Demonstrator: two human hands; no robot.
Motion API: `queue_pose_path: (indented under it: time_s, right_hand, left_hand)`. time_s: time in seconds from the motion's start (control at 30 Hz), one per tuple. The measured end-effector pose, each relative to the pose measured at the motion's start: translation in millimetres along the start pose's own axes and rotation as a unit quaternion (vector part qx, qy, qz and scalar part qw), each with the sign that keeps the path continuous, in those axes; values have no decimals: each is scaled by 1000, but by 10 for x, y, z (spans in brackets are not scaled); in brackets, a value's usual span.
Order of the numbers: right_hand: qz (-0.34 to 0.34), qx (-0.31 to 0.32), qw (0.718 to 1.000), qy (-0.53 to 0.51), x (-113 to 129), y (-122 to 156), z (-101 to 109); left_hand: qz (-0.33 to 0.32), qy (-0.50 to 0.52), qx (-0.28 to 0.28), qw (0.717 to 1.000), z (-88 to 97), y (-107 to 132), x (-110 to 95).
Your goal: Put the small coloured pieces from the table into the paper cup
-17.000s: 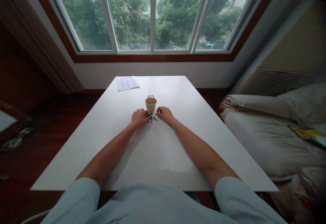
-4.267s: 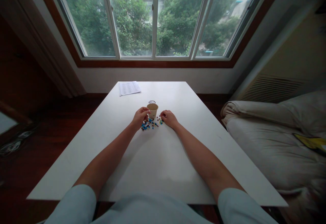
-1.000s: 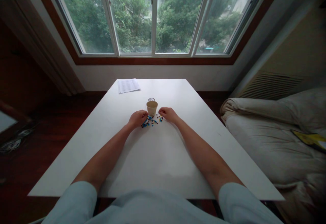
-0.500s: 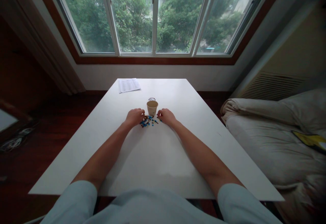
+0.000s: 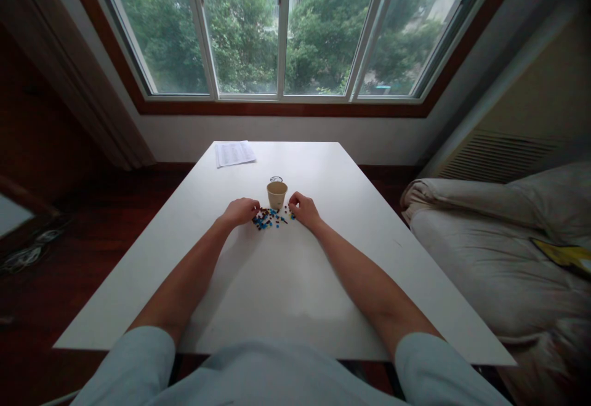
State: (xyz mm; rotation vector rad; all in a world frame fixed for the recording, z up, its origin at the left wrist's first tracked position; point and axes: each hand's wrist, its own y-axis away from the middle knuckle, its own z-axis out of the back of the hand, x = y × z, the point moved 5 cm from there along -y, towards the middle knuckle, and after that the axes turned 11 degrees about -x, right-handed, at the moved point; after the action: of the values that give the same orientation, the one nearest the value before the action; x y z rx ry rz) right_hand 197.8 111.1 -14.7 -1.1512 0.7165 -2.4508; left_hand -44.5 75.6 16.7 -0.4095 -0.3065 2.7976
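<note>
While nr cup (image 5: 277, 199), L hand (image 5: 241, 210), R hand (image 5: 305, 208) by pcs (image 5: 263, 221).

- The table (image 5: 295, 295) is white.
- Papers (image 5: 235, 153) lie at its far left corner.
- A tan cup (image 5: 277, 197) stands upright.
- Tiny bits (image 5: 265, 224), blue, yellow and dark, lie spread in front of the cup.
- A round thing (image 5: 276, 179), hard to make out, lies behind it.

Daylit brown-framed window (image 5: 318, 37), pale wall (image 5: 286, 128), dark reddish floor (image 5: 106, 209), dim curtain (image 5: 78, 80) left, probably a sofa (image 5: 484, 252) right
</note>
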Motion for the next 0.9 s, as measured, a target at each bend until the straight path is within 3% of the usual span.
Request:
queue_pose_path:
  time_s: [0.17, 0.33, 0.57, 0.9]
  right_hand:
    - [7, -22, 999, -33, 72, 20, 17]
    - [14, -25, 999, -30, 63, 14, 15]
    - [33, -32, 999, -28, 5, 7, -3]
    - [24, -30, 999, -24, 51, 0, 4]
  left_hand:
    - [-45, 60, 57, 996, 54, 43, -23]
    - [-85, 104, 71, 988, 143, 75, -102]
    - [-80, 143, 115, 980, 43, 83, -105]
    - [-93, 158, 119, 976, 19, 112, -181]
